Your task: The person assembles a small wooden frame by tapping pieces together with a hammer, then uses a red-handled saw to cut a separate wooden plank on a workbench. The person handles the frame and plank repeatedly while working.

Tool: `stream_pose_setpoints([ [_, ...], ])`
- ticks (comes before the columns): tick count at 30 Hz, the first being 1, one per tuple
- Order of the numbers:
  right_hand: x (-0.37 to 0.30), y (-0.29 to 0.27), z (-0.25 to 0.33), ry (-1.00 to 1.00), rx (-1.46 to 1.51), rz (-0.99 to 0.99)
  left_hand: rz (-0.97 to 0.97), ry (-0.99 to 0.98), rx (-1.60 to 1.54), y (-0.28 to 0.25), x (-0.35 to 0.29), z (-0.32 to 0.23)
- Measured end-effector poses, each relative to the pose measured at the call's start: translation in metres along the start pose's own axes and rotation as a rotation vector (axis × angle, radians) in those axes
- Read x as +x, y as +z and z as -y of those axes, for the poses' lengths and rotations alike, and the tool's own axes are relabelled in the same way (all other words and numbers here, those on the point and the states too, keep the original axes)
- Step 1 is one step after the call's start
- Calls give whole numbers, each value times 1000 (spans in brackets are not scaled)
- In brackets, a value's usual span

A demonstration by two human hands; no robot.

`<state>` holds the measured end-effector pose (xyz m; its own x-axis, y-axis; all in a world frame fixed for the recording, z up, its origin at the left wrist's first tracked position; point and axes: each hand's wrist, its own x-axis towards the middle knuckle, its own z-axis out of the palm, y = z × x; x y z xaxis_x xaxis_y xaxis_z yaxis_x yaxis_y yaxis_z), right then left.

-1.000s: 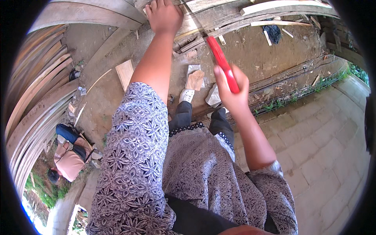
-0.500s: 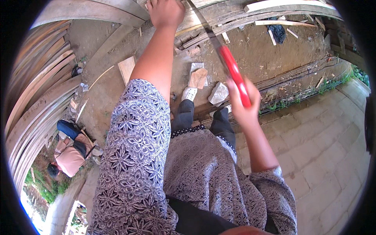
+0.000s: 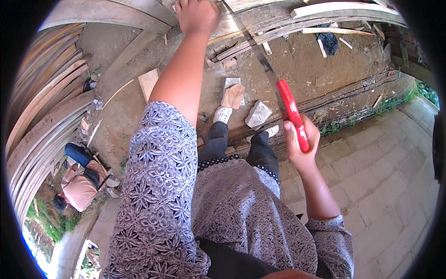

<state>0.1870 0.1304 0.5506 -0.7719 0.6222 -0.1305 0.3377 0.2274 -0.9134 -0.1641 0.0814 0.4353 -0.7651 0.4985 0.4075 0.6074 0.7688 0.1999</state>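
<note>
A handsaw (image 3: 289,100) with a red handle is in my right hand (image 3: 302,139), fingers wrapped round the grip. Its long dark blade slants up and left to a pale wooden board (image 3: 226,24) at the top edge of the view. My left hand (image 3: 199,17) bears down on that wood just left of the blade, its fingers bent over it and partly cut off by the picture's edge. Where the teeth meet the wood is hard to make out.
Below the board lie a broken brick (image 3: 233,96) and a pale stone block (image 3: 258,114) by my shoes. Stacked planks (image 3: 42,111) line the left side, where another person (image 3: 81,186) bends low. Long metal rods (image 3: 344,100) run along a paved strip (image 3: 371,162) at right.
My right hand has drawn the saw back, down and to the right, baring more blade. The left hand stays at the same place on the board.
</note>
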Motion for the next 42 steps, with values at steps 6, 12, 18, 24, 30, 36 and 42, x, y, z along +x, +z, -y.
stream_pose_setpoints([
  [6,78,62,-14,88,158,-21,59,40,-37,13,5,0],
  [12,19,21,-14,-20,78,-23,36,-6,71,8,0,3],
  [18,73,57,-20,134,139,-10,99,-17,-42,11,7,2],
  [24,0,20,-14,42,44,-7,66,-36,12,4,1,1],
  [30,73,62,-26,78,90,17,127,-8,4,9,8,1],
  [36,12,22,-21,-12,14,23,67,5,39,5,1,5],
  [42,74,65,-18,121,139,-32,167,1,-51,2,7,-5],
])
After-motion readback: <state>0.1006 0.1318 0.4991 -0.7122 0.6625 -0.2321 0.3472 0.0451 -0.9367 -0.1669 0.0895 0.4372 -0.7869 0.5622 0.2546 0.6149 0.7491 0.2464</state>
